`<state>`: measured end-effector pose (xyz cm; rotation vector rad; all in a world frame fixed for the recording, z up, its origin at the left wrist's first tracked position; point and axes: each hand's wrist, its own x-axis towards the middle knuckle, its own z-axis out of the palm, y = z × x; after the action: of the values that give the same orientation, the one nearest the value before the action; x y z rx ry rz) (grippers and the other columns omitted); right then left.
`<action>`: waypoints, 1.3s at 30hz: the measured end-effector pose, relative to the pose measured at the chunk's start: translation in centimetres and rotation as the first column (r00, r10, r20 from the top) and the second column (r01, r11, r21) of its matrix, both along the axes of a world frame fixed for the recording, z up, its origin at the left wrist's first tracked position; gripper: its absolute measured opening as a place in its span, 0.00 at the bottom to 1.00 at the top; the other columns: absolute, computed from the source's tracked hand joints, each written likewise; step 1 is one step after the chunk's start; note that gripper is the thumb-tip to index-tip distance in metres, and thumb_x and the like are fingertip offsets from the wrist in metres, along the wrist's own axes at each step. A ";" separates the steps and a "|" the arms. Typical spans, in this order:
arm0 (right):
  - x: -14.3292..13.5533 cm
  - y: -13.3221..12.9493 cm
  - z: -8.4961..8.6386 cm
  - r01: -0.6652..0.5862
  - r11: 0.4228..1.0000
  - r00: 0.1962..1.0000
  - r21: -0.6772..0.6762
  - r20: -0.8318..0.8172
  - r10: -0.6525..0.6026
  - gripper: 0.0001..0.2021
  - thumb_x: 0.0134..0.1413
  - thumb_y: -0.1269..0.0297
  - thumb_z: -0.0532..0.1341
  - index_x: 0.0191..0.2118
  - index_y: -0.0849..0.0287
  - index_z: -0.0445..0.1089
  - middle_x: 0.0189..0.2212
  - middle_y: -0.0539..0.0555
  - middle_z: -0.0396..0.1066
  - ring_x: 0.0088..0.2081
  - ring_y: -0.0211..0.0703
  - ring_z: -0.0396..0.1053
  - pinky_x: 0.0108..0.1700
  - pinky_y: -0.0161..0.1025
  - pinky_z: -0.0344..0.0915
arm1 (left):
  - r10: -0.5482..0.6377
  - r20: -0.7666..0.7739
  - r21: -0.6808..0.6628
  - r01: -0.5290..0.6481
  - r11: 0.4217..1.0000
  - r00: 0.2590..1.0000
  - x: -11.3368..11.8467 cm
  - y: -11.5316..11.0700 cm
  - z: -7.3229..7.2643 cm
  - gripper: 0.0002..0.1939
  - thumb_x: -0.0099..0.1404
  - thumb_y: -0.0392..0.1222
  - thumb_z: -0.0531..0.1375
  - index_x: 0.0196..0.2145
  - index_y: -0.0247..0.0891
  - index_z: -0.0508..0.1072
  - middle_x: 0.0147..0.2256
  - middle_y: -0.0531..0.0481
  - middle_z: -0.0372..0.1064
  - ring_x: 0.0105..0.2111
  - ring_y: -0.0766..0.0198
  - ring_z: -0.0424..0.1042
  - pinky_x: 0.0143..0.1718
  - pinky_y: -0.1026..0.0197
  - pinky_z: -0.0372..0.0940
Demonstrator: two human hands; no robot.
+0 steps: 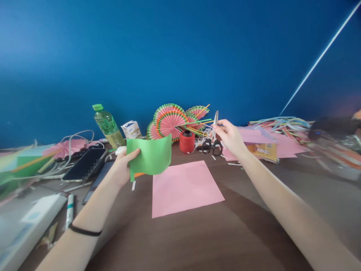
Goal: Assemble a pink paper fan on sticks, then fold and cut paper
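Note:
My left hand (pixel 122 167) grips the left edge of a green paper sheet (pixel 150 156), thumb on its face; the sheet hangs slightly curved above the table. My right hand (pixel 227 135) pinches the blades of a pair of scissors (pixel 214 135), whose black handles point down and whose tip points up. A pink paper sheet (pixel 184 190) lies flat on the brown table between my forearms. Part of something orange (pixel 139 174) shows below the green sheet.
Behind stand a green bottle (pixel 108 126), a small carton (pixel 131 130), pleated paper fans (pixel 172 122) and a red thread spool (pixel 187 142). Phones (pixel 84 164), cables and a marker (pixel 70 209) lie left. Pink papers (pixel 284 143) and colored strips (pixel 282 122) lie right.

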<state>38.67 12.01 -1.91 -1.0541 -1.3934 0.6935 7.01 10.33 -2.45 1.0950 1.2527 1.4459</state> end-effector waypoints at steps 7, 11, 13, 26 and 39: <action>-3.0 -0.8 -1.1 -0.194 0.978 0.979 -0.074 -0.082 0.188 0.10 0.50 0.55 0.60 0.32 0.55 0.63 0.21 0.47 0.69 0.23 0.39 0.68 0.22 0.34 0.62 | -0.267 0.105 -0.272 0.286 0.919 0.958 1.3 -1.1 -0.8 0.08 0.50 0.42 0.62 0.27 0.35 0.73 0.27 0.42 0.75 0.29 0.53 0.75 0.28 0.57 0.71; -4.9 -1.6 -1.8 -0.332 0.938 0.938 -0.103 -0.138 0.317 0.09 0.51 0.55 0.59 0.33 0.55 0.64 0.22 0.47 0.70 0.25 0.39 0.70 0.27 0.36 0.66 | -0.430 0.207 -0.375 0.477 0.795 0.879 2.4 -1.9 -1.6 0.13 0.52 0.46 0.60 0.32 0.35 0.75 0.30 0.41 0.75 0.33 0.51 0.75 0.32 0.54 0.71; -5.5 -2.0 -2.0 -0.378 0.919 0.917 -0.113 -0.185 0.355 0.09 0.51 0.55 0.59 0.33 0.55 0.64 0.22 0.47 0.70 0.24 0.39 0.70 0.27 0.37 0.68 | -0.553 0.290 -0.344 0.624 0.702 0.781 2.8 -2.3 -1.8 0.17 0.53 0.46 0.60 0.38 0.35 0.75 0.33 0.40 0.75 0.36 0.50 0.74 0.36 0.53 0.70; -6.3 -1.7 -3.6 -0.739 0.629 0.622 -0.242 -0.604 0.498 0.10 0.51 0.61 0.57 0.36 0.61 0.69 0.28 0.53 0.73 0.29 0.39 0.71 0.29 0.35 0.68 | -0.485 0.166 -0.330 0.512 0.793 0.859 4.3 -2.9 -2.6 0.08 0.53 0.41 0.63 0.29 0.33 0.75 0.28 0.46 0.75 0.25 0.63 0.73 0.28 0.66 0.67; -6.4 -0.9 -5.6 -0.799 0.570 0.592 -0.190 -0.409 0.694 0.20 0.36 0.61 0.70 0.38 0.59 0.67 0.36 0.50 0.69 0.38 0.35 0.66 0.44 0.33 0.59 | -0.471 0.188 -0.299 0.507 0.808 0.862 4.5 -2.4 -3.0 0.08 0.54 0.41 0.62 0.30 0.33 0.75 0.27 0.46 0.75 0.26 0.63 0.74 0.28 0.66 0.67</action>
<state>32.26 11.13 -7.52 -0.5147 -1.4625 1.7411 11.51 7.91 -5.43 0.9941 0.9958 0.8417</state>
